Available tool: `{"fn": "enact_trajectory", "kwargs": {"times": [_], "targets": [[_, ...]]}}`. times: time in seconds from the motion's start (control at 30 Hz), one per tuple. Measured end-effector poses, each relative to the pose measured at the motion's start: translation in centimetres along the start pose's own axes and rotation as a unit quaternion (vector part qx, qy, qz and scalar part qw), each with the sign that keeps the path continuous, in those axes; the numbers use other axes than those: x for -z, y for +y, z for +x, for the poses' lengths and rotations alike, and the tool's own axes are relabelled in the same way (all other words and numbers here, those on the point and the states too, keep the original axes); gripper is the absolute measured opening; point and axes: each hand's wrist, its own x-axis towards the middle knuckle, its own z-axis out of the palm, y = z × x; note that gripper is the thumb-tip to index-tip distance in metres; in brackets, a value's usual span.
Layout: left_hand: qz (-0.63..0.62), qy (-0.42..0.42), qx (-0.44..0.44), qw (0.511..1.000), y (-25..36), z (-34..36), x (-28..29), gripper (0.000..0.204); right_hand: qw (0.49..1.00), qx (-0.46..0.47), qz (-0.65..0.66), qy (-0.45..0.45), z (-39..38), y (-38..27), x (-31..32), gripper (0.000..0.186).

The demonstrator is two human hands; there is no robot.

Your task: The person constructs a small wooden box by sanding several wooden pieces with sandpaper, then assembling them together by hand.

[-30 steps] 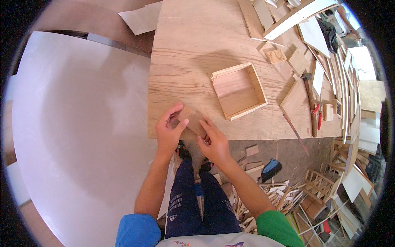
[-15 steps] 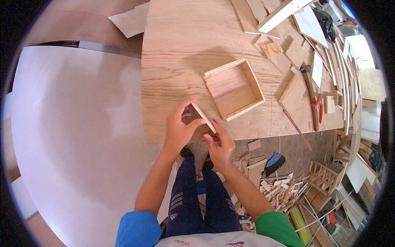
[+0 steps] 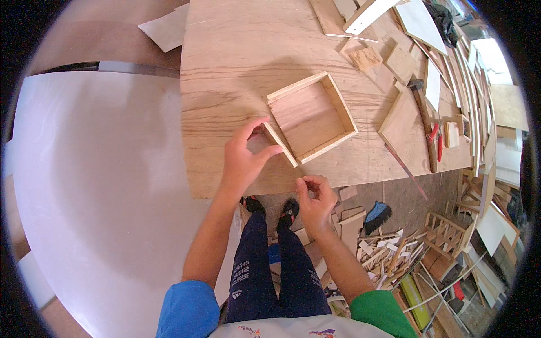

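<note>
A shallow square wooden box (image 3: 341, 104) with walls on three sides lies on the plywood tabletop. My left hand (image 3: 241, 159) grips a narrow wooden strip (image 3: 286, 153) between thumb and fingers. That strip stands on edge along the box's left side, the one without a wall, close to its ends. My right hand (image 3: 318, 201) is just off the table edge, below the strip's near end. Its fingertips are pinched together; whatever they hold, if anything, is too small to make out.
A hammer (image 3: 424, 121), red-handled pliers (image 3: 433, 133) and wood offcuts (image 3: 400, 63) lie to the right on the plywood table (image 3: 220, 112). A large white sheet (image 3: 101, 169) spreads at left. Below, a blue brush (image 3: 376, 217) and scrap wood (image 3: 389, 253) cover the floor.
My left hand has brought the strip up against the box's open side. The right hand has let go of the strip and drawn back toward me, its fingertips now pinched.
</note>
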Motion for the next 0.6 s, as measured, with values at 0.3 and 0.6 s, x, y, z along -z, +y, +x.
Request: {"fn": "enact_trajectory", "kwargs": {"times": [0.3,0.6], "targets": [[-0.004,-0.021,-0.014,1.0,0.1,0.5,-0.2,0.059,1.0,-0.012,0.018,0.004,0.2,0.8,0.5,0.012],[-0.012,-0.065,0.018,0.998,0.5,0.7,0.0,0.063,0.998,-0.022,0.056,0.014,0.9,0.8,0.8,0.013]]}}
